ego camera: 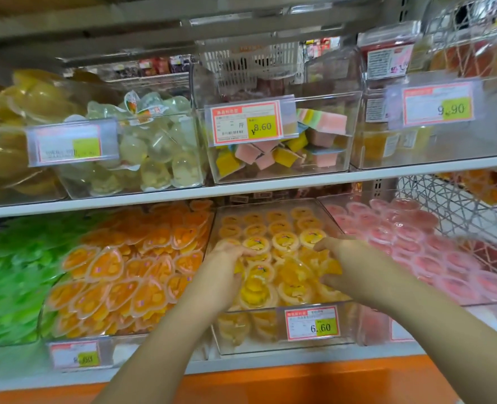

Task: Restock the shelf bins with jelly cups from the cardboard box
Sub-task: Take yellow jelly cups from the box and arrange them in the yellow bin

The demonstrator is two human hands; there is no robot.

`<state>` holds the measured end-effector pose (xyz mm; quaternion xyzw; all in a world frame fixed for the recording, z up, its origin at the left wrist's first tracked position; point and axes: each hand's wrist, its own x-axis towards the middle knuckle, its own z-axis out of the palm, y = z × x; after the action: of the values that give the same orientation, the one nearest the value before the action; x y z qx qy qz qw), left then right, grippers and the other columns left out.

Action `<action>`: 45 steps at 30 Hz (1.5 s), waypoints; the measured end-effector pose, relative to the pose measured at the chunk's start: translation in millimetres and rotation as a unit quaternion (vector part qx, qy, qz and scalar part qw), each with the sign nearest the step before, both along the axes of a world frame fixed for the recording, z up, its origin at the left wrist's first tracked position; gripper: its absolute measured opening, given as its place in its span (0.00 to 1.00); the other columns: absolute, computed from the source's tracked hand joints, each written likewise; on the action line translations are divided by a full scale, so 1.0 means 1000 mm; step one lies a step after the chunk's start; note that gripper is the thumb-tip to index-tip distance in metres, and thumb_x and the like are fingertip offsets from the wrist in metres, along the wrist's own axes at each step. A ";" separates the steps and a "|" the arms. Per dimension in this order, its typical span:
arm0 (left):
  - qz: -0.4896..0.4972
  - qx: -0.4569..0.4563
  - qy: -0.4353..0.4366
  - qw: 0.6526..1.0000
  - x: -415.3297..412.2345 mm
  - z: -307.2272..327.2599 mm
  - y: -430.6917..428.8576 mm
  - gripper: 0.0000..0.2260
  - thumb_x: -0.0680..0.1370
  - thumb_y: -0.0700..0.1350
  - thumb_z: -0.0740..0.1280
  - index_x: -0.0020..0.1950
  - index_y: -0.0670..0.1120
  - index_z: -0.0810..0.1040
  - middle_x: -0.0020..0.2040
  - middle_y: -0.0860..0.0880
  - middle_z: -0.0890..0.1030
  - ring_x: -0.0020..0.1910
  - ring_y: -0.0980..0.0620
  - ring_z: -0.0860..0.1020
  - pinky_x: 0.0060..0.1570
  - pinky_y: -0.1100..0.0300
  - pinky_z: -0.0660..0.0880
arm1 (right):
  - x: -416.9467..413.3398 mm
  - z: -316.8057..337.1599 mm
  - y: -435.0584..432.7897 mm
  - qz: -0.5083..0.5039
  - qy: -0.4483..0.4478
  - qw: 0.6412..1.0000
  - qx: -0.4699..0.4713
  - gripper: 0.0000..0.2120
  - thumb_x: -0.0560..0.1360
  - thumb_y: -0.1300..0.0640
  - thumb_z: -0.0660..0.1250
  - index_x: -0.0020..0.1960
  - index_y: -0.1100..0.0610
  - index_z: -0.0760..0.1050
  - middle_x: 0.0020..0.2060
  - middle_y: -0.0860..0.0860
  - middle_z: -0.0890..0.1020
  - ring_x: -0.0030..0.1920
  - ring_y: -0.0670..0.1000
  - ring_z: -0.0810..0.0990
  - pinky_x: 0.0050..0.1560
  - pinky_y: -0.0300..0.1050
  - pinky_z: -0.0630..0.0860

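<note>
Fingers (324, 244) are curling round yellow jelly cups (285, 240) in the middle lower bin (270, 346), left hand (226, 266) and right hand (343, 263) both gripping; the heap is sitting high, so a careless squeeze is risking cups spilling over the front rim.

Both bare forearms reached forward, converging from the lower edge. The left grip (226, 266) and right grip (340, 263) lay near each other, palms turned inward, fingers bent downward, thumbs nearer the body; whether either clasped anything was unclear.
</note>
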<state>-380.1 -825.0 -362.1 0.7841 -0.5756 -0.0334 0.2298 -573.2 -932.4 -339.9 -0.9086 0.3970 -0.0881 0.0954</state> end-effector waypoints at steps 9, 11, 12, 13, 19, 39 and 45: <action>0.021 -0.024 -0.051 0.998 0.017 0.019 0.017 0.20 0.77 0.35 0.60 0.62 0.55 0.76 0.60 0.53 0.74 0.57 0.52 0.74 0.56 0.57 0.72 | 0.019 0.006 0.029 0.070 -0.072 0.989 -0.112 0.16 0.75 0.45 0.64 0.63 0.41 0.71 0.60 0.42 0.76 0.64 0.49 0.71 0.59 0.46 0.71; 0.045 -0.028 -0.082 0.995 0.021 0.021 0.020 0.18 0.77 0.37 0.61 0.61 0.57 0.75 0.58 0.54 0.75 0.55 0.52 0.75 0.52 0.54 0.74 | 0.035 0.004 0.038 0.096 -0.090 0.987 -0.096 0.15 0.76 0.45 0.64 0.62 0.41 0.72 0.58 0.42 0.78 0.62 0.49 0.73 0.58 0.46 0.72; 0.055 -0.029 -0.097 0.993 0.022 0.021 0.022 0.17 0.77 0.39 0.61 0.61 0.58 0.75 0.58 0.55 0.75 0.55 0.52 0.75 0.51 0.53 0.74 | 0.045 0.003 0.041 0.108 -0.091 0.986 -0.089 0.15 0.76 0.45 0.64 0.62 0.42 0.73 0.57 0.43 0.79 0.61 0.49 0.74 0.56 0.45 0.73; 0.060 -0.030 -0.109 0.992 0.024 0.021 0.023 0.16 0.78 0.40 0.62 0.61 0.58 0.75 0.58 0.56 0.75 0.56 0.52 0.75 0.51 0.52 0.74 | 0.056 0.002 0.043 0.118 -0.085 0.986 -0.084 0.15 0.76 0.46 0.64 0.62 0.43 0.72 0.57 0.44 0.79 0.60 0.50 0.75 0.54 0.44 0.74; 0.056 -0.012 -0.134 0.989 0.034 0.023 0.030 0.13 0.78 0.44 0.61 0.60 0.58 0.76 0.59 0.56 0.77 0.59 0.52 0.74 0.54 0.56 0.72 | 0.116 -0.008 0.038 0.108 0.002 0.993 -0.051 0.19 0.74 0.48 0.66 0.64 0.47 0.69 0.57 0.52 0.78 0.57 0.56 0.77 0.46 0.46 0.72; 0.012 -0.133 0.198 0.971 0.035 0.033 0.042 0.02 0.75 0.46 0.70 0.46 0.50 0.78 0.38 0.54 0.82 0.36 0.63 0.79 0.41 0.66 0.76 | 0.091 0.015 0.036 0.071 -0.281 0.906 0.309 0.22 0.79 0.43 0.56 0.41 0.56 0.81 0.29 0.46 0.81 0.31 0.44 0.76 0.37 0.39 0.68; 0.059 -0.134 0.277 0.950 0.026 0.032 0.038 0.05 0.75 0.45 0.70 0.42 0.47 0.76 0.36 0.50 0.83 0.35 0.60 0.80 0.39 0.66 0.74 | 0.086 0.003 0.039 0.057 -0.363 0.891 0.267 0.04 0.74 0.55 0.69 0.47 0.52 0.74 0.33 0.50 0.84 0.31 0.43 0.79 0.38 0.37 0.73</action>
<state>-353.6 -787.2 -330.4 0.7388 -0.4411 -0.1581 0.4845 -487.1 -893.4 -336.8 -0.7749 0.2905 -0.2969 0.4764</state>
